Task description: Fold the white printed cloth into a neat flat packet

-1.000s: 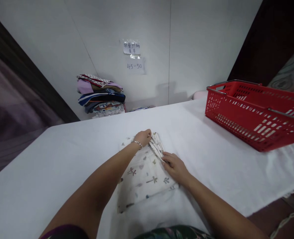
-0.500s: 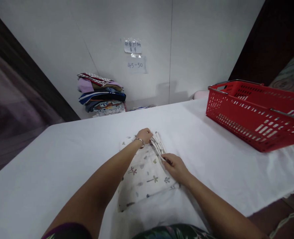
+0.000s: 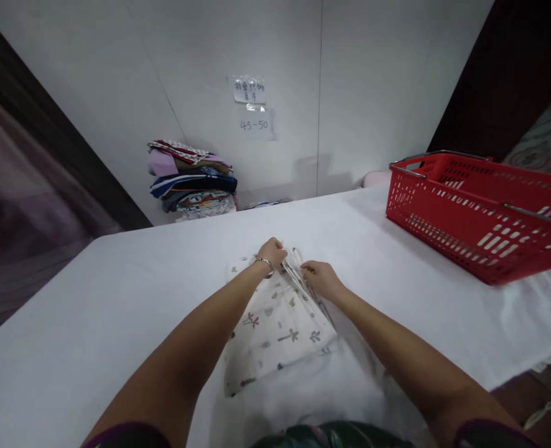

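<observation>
A white cloth (image 3: pixel 275 336) printed with small palm trees and leaves lies folded on the white-covered table (image 3: pixel 130 298) in front of me. My left hand (image 3: pixel 272 254), with a bracelet at the wrist, pinches the layered edge at the far end of the cloth. Close by on the right, my right hand (image 3: pixel 321 279) has its fingers curled together at the cloth's right-hand layers. Its fingertips meet the loose folds there. Several layers stand slightly apart between the two hands.
A red perforated basket (image 3: pixel 471 224) with metal handles stands at the right of the table. Against the wall, beyond the far edge, rises a stack of folded fabrics (image 3: pixel 194 177). Two paper labels (image 3: pixel 255 124) are taped to the wall.
My right hand has moved away from me along the cloth's right edge, from its middle to near the far end. My left hand keeps its pinch in nearly the same place.
</observation>
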`<state>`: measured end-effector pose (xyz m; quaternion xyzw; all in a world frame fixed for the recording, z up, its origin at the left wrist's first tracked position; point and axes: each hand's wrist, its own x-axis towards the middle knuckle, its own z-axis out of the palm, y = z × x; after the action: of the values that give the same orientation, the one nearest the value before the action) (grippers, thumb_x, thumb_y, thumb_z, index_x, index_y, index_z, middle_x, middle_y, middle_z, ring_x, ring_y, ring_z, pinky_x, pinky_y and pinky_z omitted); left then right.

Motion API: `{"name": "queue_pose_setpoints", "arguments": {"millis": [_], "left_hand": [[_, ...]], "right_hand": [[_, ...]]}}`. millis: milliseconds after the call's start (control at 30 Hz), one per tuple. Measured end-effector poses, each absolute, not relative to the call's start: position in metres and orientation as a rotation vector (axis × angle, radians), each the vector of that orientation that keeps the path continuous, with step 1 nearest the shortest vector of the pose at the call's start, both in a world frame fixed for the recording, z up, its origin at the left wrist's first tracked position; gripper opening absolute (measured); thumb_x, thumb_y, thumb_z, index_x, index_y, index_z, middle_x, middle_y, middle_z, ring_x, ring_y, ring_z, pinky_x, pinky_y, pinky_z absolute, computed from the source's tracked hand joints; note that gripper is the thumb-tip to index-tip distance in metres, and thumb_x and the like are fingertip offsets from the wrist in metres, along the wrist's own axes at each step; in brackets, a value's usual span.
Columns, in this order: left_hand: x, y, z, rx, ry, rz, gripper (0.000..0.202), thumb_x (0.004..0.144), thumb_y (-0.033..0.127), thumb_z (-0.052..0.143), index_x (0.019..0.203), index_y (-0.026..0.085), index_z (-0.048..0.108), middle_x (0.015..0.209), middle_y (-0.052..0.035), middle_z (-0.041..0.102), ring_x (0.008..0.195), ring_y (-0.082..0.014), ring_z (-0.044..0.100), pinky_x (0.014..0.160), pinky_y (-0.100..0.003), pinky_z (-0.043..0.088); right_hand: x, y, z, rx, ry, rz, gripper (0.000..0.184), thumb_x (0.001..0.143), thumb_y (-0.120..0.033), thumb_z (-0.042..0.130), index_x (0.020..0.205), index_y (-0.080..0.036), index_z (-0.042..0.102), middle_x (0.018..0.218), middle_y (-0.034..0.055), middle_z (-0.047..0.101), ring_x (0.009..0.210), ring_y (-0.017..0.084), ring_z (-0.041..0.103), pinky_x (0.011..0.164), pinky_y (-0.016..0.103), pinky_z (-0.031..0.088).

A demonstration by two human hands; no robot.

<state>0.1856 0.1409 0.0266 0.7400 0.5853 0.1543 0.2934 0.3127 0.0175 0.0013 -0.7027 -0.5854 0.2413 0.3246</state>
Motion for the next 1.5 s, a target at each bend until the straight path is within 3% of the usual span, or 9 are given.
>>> {"name": "queue_pose_setpoints", "arguments": {"millis": [100, 167, 433, 733, 1000, 1300, 1500], "left_hand": [[0.188, 0.140, 0.025, 1.954, 1.549, 0.424, 0.023, 0.067, 0.019, 0.054, 0.090, 0.022, 0.050, 0.072, 0.0029, 0.062, 0.048, -0.0104, 0.056, 0.047, -0.020, 0.041], [0.189, 0.140, 0.025, 1.952, 1.552, 0.437, 0.024, 0.066, 0.019, 0.055, 0.089, 0.022, 0.050, 0.073, 0.0024, 0.062, 0.050, -0.0108, 0.057, 0.048, -0.020, 0.042], [0.192, 0.141, 0.020, 1.897, 1.560, 0.440, 0.027, 0.065, 0.018, 0.056, 0.092, 0.021, 0.048, 0.076, 0.0004, 0.062, 0.050, -0.0123, 0.059, 0.046, -0.021, 0.044], [0.196, 0.144, 0.017, 1.843, 1.536, 0.415, 0.030, 0.068, 0.020, 0.054, 0.097, 0.020, 0.047, 0.083, -0.0017, 0.064, 0.047, -0.0116, 0.059, 0.042, -0.020, 0.044], [0.214, 0.145, 0.008, 1.814, 1.539, 0.328, 0.028, 0.066, 0.021, 0.058, 0.093, 0.016, 0.054, 0.069, -0.0018, 0.065, 0.047, -0.0138, 0.060, 0.043, -0.020, 0.041], [0.210, 0.147, 0.003, 1.734, 1.566, 0.378, 0.037, 0.071, 0.026, 0.056, 0.106, 0.016, 0.047, 0.084, -0.0039, 0.066, 0.047, -0.0108, 0.059, 0.042, -0.019, 0.042], [0.214, 0.151, -0.006, 1.720, 1.538, 0.375, 0.036, 0.072, 0.025, 0.056, 0.106, 0.015, 0.049, 0.071, -0.0027, 0.067, 0.048, -0.0119, 0.061, 0.044, -0.018, 0.044]], "right_hand": [[0.308, 0.045, 0.009, -2.083, -1.638, 0.537, 0.021, 0.075, -0.030, 0.052, 0.084, -0.018, 0.067, 0.083, 0.0069, 0.068, 0.077, 0.019, 0.060, 0.063, 0.024, 0.040], [0.305, 0.057, 0.008, -2.144, -1.631, 0.544, 0.021, 0.072, -0.033, 0.055, 0.079, -0.017, 0.067, 0.084, 0.0098, 0.067, 0.078, 0.022, 0.060, 0.061, 0.026, 0.040], [0.302, 0.073, 0.001, -2.225, -1.578, 0.552, 0.027, 0.069, -0.041, 0.058, 0.082, -0.018, 0.065, 0.088, 0.0107, 0.066, 0.077, 0.022, 0.059, 0.058, 0.026, 0.037], [0.310, 0.079, -0.001, -2.034, -1.471, 0.524, 0.013, 0.070, -0.028, 0.053, 0.072, -0.018, 0.060, 0.071, 0.0008, 0.062, 0.065, 0.012, 0.053, 0.054, 0.020, 0.033], [0.318, 0.081, -0.014, -1.981, -1.363, 0.582, 0.014, 0.070, -0.022, 0.053, 0.076, -0.015, 0.063, 0.072, 0.0035, 0.065, 0.065, 0.013, 0.054, 0.056, 0.021, 0.034], [0.320, 0.100, -0.015, -1.882, -1.349, 0.634, 0.014, 0.069, -0.022, 0.053, 0.069, -0.014, 0.065, 0.069, 0.0043, 0.065, 0.066, 0.014, 0.055, 0.058, 0.022, 0.035], [0.320, 0.093, -0.022, -1.851, -1.228, 0.653, 0.015, 0.069, -0.020, 0.049, 0.072, -0.014, 0.062, 0.068, 0.0029, 0.063, 0.065, 0.013, 0.053, 0.058, 0.021, 0.037]]}}
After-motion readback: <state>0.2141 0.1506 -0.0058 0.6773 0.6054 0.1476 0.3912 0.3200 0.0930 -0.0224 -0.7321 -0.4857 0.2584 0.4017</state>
